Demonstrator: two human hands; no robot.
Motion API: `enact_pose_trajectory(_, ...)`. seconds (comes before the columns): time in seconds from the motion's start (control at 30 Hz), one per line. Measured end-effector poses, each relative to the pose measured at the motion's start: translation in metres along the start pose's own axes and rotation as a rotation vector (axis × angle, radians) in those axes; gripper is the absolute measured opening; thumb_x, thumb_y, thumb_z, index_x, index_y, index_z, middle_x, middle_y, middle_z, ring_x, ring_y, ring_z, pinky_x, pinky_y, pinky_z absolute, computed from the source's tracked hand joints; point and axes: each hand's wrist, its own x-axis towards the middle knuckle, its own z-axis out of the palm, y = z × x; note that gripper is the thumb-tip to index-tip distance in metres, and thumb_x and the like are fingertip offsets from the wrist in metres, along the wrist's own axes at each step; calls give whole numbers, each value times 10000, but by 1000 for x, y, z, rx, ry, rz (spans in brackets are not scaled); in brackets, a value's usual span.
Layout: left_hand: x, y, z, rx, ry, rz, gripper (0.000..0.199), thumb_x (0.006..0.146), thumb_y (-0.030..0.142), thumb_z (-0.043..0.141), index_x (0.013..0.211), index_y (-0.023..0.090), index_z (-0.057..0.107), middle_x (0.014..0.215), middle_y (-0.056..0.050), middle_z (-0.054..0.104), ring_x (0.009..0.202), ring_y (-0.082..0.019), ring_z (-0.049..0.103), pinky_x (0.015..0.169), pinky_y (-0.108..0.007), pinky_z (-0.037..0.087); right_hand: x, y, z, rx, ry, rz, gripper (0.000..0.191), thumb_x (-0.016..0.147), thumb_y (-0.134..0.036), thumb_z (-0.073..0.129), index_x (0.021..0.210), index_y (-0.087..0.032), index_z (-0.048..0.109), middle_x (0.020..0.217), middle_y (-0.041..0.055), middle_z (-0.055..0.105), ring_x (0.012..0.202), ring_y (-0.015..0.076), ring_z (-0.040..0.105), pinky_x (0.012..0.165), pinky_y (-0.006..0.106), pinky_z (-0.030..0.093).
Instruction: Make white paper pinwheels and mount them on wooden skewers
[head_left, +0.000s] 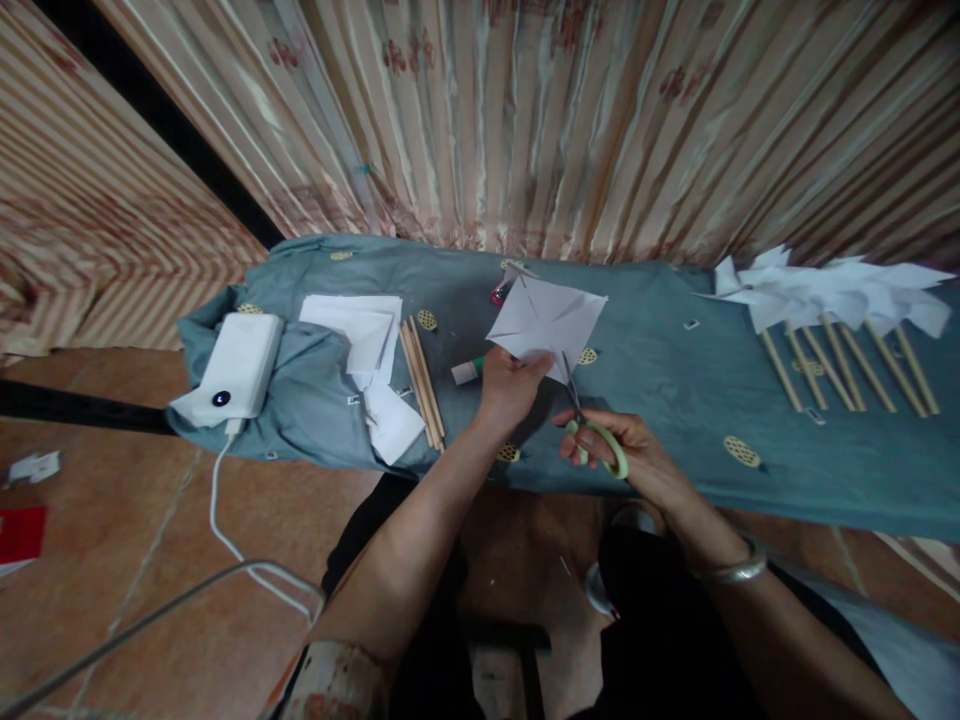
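My left hand (511, 385) pinches the near edge of a white paper square (551, 312), which is held above the cloth and has slits running in from its corners. In my right hand (622, 445) is a pair of scissors (600, 440) with light green handles, fingers through the loops. Its blades meet the paper at the near right corner, beside my left thumb. A glue stick (466, 372) with a green band lies just left of my left hand. Behind the paper sits a small red item (498, 294), partly hidden.
Several paper pinwheels on wooden sticks (844, 365) lie at the right. To the left are loose wooden sticks (422, 385), white paper sheets (390, 425) and a white power bank (240, 365) with a cable (217, 500). A pleated curtain (480, 130) hangs behind the cloth-covered table (660, 370).
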Motion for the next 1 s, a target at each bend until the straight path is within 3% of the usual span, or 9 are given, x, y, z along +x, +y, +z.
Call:
enact_pose_trajectory(0.4,-1,0,2,-70,-6,-21,240,640,69,698,860,165,677,780,9,706,746,-137,631,762,-257,473,3,1,0,52,-8,14,500,679,-644,752,887,-190,750,655,26,682,560,131,592,487,238,450)
enact_pose_trajectory(0.8,5,-9,-1,-9,-23,45,109,648,123,703,735,150,642,742,5,691,698,-126,609,745,-255,476,2,4,-2,25,-29,29,524,712,-643,730,960,-182,743,674,30,673,584,132,582,505,243,444)
enact_pose_trajectory(1.0,3,-6,0,-9,-22,38,178,639,127,699,811,153,664,782,-5,711,708,-136,624,718,-254,480,1,4,-1,32,-23,30,516,709,-640,731,954,-187,744,673,26,670,586,135,580,514,249,447)
